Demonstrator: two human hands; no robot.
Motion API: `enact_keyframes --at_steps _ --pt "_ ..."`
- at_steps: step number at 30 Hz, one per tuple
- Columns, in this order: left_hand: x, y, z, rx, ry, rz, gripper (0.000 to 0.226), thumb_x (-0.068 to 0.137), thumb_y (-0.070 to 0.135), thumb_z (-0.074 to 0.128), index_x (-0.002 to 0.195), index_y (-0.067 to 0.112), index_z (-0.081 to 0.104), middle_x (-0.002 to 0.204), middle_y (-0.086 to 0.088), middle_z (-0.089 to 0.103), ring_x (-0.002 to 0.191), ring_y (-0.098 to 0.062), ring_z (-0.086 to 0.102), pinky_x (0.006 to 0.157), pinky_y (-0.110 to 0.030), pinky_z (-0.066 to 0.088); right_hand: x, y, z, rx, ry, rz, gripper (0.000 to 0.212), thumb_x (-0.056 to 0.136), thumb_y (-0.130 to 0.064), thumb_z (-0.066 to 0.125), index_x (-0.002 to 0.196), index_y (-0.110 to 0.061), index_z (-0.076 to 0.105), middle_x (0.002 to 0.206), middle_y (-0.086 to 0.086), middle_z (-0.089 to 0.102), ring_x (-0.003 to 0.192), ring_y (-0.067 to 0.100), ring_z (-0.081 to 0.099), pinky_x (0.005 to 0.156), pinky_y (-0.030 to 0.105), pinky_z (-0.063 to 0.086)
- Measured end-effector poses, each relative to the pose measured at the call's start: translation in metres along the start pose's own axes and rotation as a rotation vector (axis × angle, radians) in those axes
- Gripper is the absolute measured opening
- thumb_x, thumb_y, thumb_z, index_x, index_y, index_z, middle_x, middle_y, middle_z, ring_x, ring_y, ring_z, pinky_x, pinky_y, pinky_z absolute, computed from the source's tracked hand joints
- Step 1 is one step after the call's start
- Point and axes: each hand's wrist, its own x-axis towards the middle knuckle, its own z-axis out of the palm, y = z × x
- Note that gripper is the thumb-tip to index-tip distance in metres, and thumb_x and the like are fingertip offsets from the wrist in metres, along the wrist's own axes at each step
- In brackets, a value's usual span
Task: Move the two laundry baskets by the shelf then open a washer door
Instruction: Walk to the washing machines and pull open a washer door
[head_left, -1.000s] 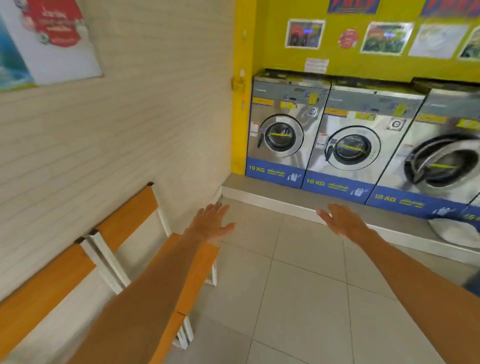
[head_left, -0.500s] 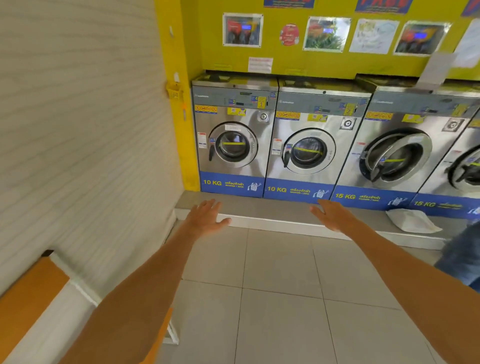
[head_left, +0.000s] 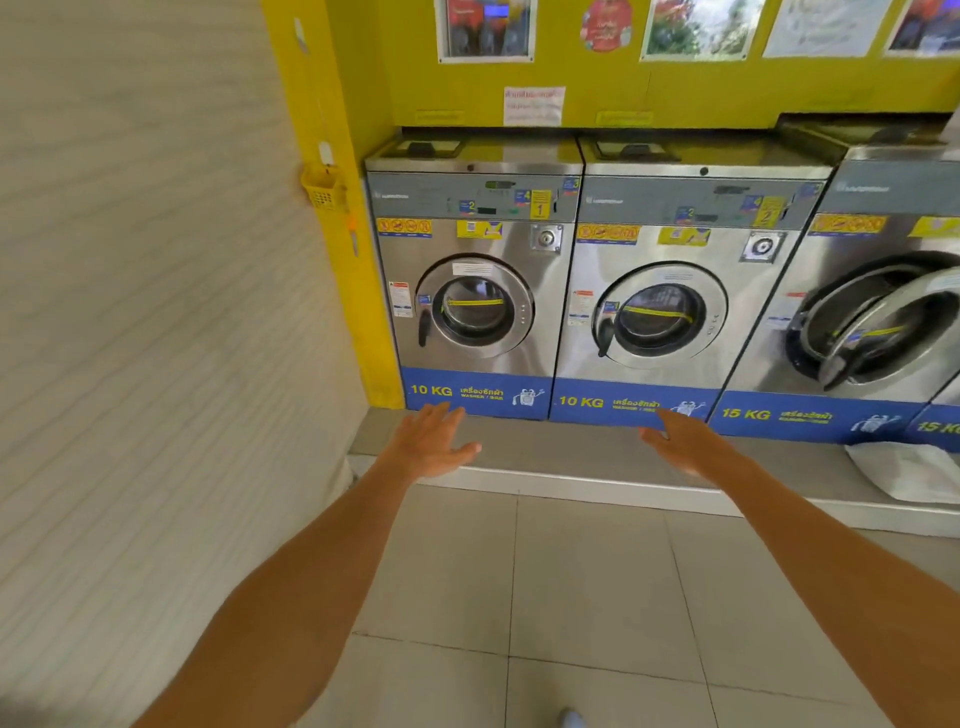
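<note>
A row of steel washers stands on a raised step against a yellow wall. The leftmost 10 KG washer (head_left: 472, 291) has its round door (head_left: 475, 309) closed, and so does the second 10 KG washer (head_left: 660, 317). The 15 KG washer (head_left: 878, 322) at the right has its door ajar. My left hand (head_left: 431, 441) and my right hand (head_left: 685, 441) reach forward with fingers spread and nothing in them, both short of the machines at the height of the blue base panels. No laundry basket or shelf is in view.
A pale ribbed wall (head_left: 156, 312) runs along the left. A small yellow holder (head_left: 323, 188) hangs at the wall's corner. A white bag (head_left: 914, 470) lies on the step (head_left: 561, 457) at the right. Grey floor tiles (head_left: 571, 571) lie between me and the step.
The view has swung right and moved closer to the washers; the orange bench has left the frame. Both hands stay stretched out, open, in front of me.
</note>
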Motion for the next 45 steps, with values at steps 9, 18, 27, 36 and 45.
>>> enact_keyframes --at_steps 9,18,27,36,45 --pt "0.215 0.002 0.004 -0.037 -0.036 -0.079 0.083 0.090 0.071 0.038 0.155 0.022 0.023 0.162 -0.010 0.025 0.148 -0.033 0.023 0.118 -0.053 0.023 0.235 0.022 -0.030 0.002 -0.087 -0.023 0.069 0.098 -0.046 0.044 0.152 -0.009 0.023 0.155 0.015 0.034 0.141 0.033 0.035 0.111 0.046 0.033" --pt "0.400 -0.002 0.000 -0.104 -0.059 -0.079 0.080 0.090 0.069 0.041 0.152 0.020 0.027 0.159 -0.010 0.031 0.145 -0.031 0.030 0.117 -0.053 0.027 0.427 0.035 -0.054 -0.053 -0.138 -0.045 0.072 0.097 -0.044 0.047 0.153 -0.008 0.021 0.155 0.015 0.033 0.140 0.033 0.035 0.110 0.046 0.034" --pt "0.586 -0.013 0.000 -0.139 -0.060 0.077 0.080 0.092 0.060 0.048 0.153 0.014 0.026 0.158 -0.013 0.031 0.144 -0.031 0.032 0.117 -0.048 0.028 0.589 0.040 -0.033 0.053 -0.067 0.092 0.060 0.094 -0.032 0.056 0.142 -0.002 0.038 0.142 0.024 0.047 0.128 0.038 0.047 0.102 0.045 0.042" --pt "0.729 0.036 0.045 -0.132 -0.086 0.257 0.065 0.090 0.049 0.058 0.138 0.006 0.047 0.138 -0.015 0.052 0.125 -0.035 0.051 0.103 -0.044 0.040 0.710 0.088 0.007 0.411 -0.077 0.327 0.064 0.084 -0.029 0.072 0.137 -0.006 0.046 0.128 0.019 0.061 0.110 0.035 0.063 0.093 0.045 0.051" --pt "0.836 0.083 0.132 -0.112 -0.060 0.244 0.081 0.091 0.053 0.056 0.154 0.010 0.026 0.162 -0.014 0.022 0.146 -0.032 0.028 0.117 -0.044 0.027 0.823 0.146 0.091 0.602 -0.121 0.289 0.043 0.079 -0.026 0.077 0.114 -0.007 0.058 0.086 0.005 0.062 0.057 0.015 0.057 0.043 0.020 0.041"
